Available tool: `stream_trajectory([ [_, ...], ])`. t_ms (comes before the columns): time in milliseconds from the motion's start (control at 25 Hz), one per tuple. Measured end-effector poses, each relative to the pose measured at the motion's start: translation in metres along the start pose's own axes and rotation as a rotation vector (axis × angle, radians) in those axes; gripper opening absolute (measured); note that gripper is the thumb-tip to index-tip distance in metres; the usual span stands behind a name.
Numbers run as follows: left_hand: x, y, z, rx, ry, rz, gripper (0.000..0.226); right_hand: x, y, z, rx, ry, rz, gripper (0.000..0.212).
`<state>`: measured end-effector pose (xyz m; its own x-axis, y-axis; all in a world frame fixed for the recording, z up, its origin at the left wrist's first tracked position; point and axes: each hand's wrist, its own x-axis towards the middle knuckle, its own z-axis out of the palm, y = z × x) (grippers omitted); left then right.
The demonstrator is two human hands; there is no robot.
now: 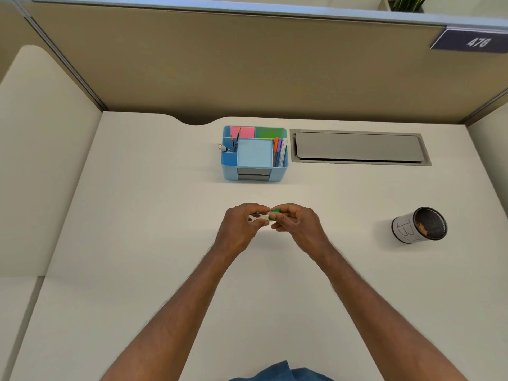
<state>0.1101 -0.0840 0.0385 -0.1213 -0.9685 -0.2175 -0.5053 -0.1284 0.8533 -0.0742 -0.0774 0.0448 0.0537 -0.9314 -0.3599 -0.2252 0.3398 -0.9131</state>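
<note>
Over the cream table, the left hand curls its fingers round a small clear plastic tube; the right hand pinches its green cap. Seemingly uncapping: next needs a straight pull apart

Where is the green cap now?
In the head view, the green cap is over the desk centre, pinched by the right hand, while the left hand holds its clear body.

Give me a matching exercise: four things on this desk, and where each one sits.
Things: 1 mesh cup; 2 grey hatch; 3 green-capped item; 4 blue organizer.
Places: A held by left hand and right hand; B set into the desk; C alone, right of both hands; D desk's far middle.
Pairs: 1-C, 2-B, 3-A, 4-D.
</note>
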Motion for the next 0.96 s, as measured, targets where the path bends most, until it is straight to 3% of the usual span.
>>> stream_trajectory([
  [200,0.0,-0.002,-0.001,-0.016,0.015,-0.029,0.028,-0.005,-0.005,-0.003,-0.045,-0.041,-0.02,0.034],
  [960,-0.009,-0.001,0.002,0.002,0.022,-0.008,0.031,-0.007,-0.006,-0.016,-0.036,-0.117,-0.053,0.03],
])
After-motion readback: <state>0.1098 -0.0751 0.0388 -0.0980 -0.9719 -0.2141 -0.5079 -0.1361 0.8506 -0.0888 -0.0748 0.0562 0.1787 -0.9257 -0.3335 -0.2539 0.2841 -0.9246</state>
